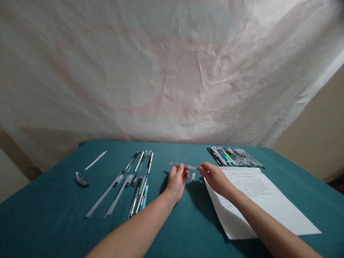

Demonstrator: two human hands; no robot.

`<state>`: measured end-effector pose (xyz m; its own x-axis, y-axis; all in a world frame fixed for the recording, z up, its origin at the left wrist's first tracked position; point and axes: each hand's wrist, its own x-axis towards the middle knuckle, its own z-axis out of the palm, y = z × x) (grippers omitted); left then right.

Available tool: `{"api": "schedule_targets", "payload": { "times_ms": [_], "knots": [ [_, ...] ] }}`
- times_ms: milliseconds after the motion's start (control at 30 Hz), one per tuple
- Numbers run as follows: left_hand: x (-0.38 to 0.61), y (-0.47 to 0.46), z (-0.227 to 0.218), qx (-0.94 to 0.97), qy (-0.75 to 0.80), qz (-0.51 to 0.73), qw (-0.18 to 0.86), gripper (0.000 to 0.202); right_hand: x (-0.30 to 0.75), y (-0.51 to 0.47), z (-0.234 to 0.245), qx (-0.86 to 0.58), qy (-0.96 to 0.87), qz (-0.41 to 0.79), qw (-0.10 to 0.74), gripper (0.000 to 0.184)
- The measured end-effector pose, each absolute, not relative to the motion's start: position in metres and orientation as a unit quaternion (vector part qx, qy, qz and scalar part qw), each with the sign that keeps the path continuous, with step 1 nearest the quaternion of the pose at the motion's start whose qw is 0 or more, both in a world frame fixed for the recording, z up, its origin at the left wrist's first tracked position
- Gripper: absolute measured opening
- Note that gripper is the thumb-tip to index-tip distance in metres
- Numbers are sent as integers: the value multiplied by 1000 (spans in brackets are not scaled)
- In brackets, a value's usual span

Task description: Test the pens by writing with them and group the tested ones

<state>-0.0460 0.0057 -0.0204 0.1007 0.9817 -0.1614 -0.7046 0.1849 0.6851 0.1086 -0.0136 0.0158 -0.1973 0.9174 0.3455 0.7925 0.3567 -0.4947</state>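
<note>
A slim clear-barrelled pen (191,167) is held level above the table, between my two hands. My left hand (177,179) is closed around its middle, thumb on top, and the left end sticks out past the fingers. With its fingertips, my right hand (212,175) pinches the pen's right end, so that end is mostly hidden. Just below the pen, a small clear pen cap (193,176) lies on the cloth. Under my right wrist and forearm is a sheet of paper (279,208) with handwriting near its top.
At the back right lies a row of several pens (233,157). Left of my hands are several pens and pen parts (139,193) in loose groups. A thin white stick (96,160) and a dark curved object (81,180) lie farther left on the green cloth (53,215). A pale sheet (161,71) hangs behind.
</note>
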Motion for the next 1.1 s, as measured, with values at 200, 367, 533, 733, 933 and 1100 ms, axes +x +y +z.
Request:
{"api": "schedule_targets", "payload": {
  "times_ms": [200, 367, 533, 733, 933, 1100],
  "knots": [
    [-46, 6, -21, 229, 309, 599, 703, 8, 110, -13, 14, -541, -769, 147, 308, 22],
    [-46, 5, -21, 236, 306, 594, 706, 7, 110, -14, 16, -542, -775, 125, 300, 29],
    [-46, 5, -21, 239, 303, 595, 705, 8, 110, -14, 16, -540, -773, 142, 299, 24],
    [-46, 4, -20, 241, 301, 591, 708, 8, 110, -15, 17, -547, -775, 135, 287, 33],
    [-46, 5, -21, 238, 306, 593, 706, 8, 111, -14, 15, -527, -779, 148, 305, 23],
    [-46, 4, -20, 239, 305, 591, 707, 7, 112, -13, 16, -527, -786, 148, 286, 35]
  ]
}}
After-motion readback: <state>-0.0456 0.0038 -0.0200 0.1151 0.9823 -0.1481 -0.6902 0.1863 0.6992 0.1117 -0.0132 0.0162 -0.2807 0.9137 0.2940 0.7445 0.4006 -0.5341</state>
